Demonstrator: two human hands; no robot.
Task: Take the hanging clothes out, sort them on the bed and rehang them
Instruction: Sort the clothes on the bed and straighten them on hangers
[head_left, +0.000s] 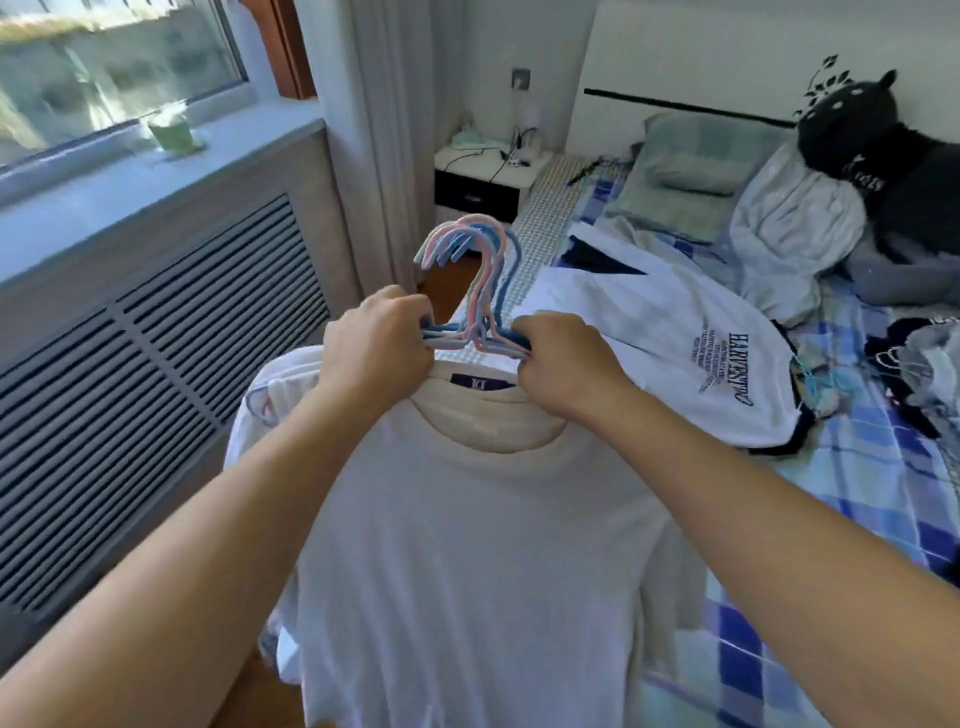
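Shirts hang (on hangers) left of bed; nightstand behind.

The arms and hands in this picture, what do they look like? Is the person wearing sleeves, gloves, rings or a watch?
Both arms are bare all the way to the picture's edge, so no sleeves show. The left hand and the right hand have no gloves. No watch or bracelet sits on either wrist, and I can see no rings on the fingers that show.
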